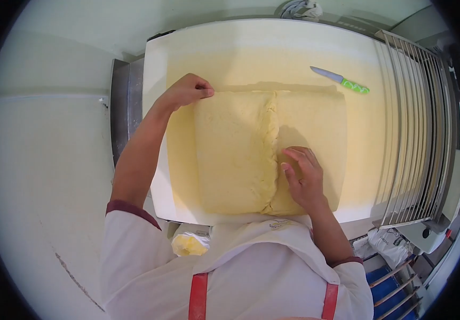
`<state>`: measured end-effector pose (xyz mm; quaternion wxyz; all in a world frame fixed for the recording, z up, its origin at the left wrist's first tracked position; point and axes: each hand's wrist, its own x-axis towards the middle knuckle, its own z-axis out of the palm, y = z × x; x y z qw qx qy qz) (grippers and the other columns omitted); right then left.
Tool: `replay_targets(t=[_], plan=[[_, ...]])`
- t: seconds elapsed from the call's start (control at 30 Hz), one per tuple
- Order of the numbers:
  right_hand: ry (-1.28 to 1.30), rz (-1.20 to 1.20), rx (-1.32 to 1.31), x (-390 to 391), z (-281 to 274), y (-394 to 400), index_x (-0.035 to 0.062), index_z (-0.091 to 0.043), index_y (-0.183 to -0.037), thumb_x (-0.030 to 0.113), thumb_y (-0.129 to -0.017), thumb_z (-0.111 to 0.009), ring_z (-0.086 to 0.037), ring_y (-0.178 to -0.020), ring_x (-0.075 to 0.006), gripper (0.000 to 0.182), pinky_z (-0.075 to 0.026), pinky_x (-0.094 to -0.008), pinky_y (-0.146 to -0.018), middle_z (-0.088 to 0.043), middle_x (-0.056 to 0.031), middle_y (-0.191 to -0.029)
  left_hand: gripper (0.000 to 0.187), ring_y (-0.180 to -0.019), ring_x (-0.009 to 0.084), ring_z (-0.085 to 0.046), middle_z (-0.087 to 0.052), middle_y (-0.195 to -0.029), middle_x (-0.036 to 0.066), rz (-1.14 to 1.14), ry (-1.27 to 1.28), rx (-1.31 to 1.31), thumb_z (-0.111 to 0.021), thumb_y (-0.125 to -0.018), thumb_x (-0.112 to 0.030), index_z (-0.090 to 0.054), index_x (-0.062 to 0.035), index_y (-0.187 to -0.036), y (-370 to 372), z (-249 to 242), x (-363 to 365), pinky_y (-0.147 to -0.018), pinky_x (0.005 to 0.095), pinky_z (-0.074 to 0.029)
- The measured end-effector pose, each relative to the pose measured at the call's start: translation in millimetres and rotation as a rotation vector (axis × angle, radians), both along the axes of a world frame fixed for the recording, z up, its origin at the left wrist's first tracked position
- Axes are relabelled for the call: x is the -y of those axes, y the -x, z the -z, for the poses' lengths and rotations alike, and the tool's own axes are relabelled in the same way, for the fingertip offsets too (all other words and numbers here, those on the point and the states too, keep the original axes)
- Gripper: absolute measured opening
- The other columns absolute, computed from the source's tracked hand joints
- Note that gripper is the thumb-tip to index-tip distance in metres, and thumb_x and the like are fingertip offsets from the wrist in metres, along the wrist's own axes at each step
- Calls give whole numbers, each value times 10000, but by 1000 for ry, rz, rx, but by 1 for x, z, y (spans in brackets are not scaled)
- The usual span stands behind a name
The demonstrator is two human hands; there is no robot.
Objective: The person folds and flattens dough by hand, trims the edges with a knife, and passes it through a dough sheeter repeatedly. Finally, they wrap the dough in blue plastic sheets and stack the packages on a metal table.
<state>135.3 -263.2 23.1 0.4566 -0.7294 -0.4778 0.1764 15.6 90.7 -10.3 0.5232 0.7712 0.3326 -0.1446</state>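
A wide, pale yellow slab of dough [230, 154] lies on the work surface with its sides folded in. A rough, raised seam [269, 144] runs from its far edge to its near edge, right of the middle. My left hand [187, 92] is at the far left corner, fingers curled and pinched on the dough's edge. My right hand [306, 178] hovers over the right part, close to the seam, thumb and fingers apart, holding nothing. Beyond the dough, to the right, lies a knife [342, 80] with a green patterned handle.
The white work table [187, 48] has a yellowish sheeting area. A slatted metal guard [403, 133] stands along its right side. At the lower left, near my body, is a wrapped yellow block [190, 244]. Plastic bags [393, 246] lie at the lower right.
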Motion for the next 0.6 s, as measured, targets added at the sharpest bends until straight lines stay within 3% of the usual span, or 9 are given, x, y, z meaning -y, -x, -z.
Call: replay_targets(t=[0.07,0.27,0.37,0.47,0.53,0.6], plan=[[-10,-2,57,-1,2,3,33,-602,-1104,61,-816,-659,-569,-1010,-327,294,-467,-399,-838,-596,-150,-1090,171,-770,86,-523,-609,-808,-14,-85,46,145,-648,-877,-165,-657,-5,-936,9,-3,3,-717,259,-423],[76,-30,168,-6,9,18,29,-515,-1256,186,-842,-652,-415,-1225,-395,463,-339,-493,-1011,-434,-206,-1315,180,-796,64,-537,-614,-818,-2,-9,-45,-82,-652,-873,-158,-663,-11,-976,24,15,-14,-727,232,-435],[158,-23,221,-15,5,22,3,-402,-1355,238,-847,-653,-300,-1328,-435,614,-260,-531,-1078,-312,-264,-1415,185,-758,104,-567,-634,-807,21,-23,-33,71,-632,-885,-192,-669,-16,-928,12,7,-11,-680,262,-446],[245,-7,263,-29,0,25,-29,-292,-1411,253,-849,-651,-204,-1381,-465,724,-201,-561,-1106,-212,-315,-1466,239,-772,131,-596,-661,-815,49,-8,-150,275,-602,-901,-235,-668,-11,-947,-45,7,22,-695,305,-472],[249,11,260,-41,3,27,-43,-240,-1431,227,-853,-642,-165,-1390,-484,754,-168,-582,-1111,-173,-340,-1477,290,-777,173,-623,-680,-838,90,173,-141,338,-594,-900,-278,-668,-3,-954,-92,12,55,-713,342,-487],[69,3,181,-51,15,33,-44,-236,-1433,167,-854,-617,-172,-1395,-466,724,-172,-555,-1122,-170,-320,-1489,303,-757,205,-626,-675,-839,120,369,-175,279,-610,-889,-301,-671,-6,-925,-120,17,78,-714,346,-488]])
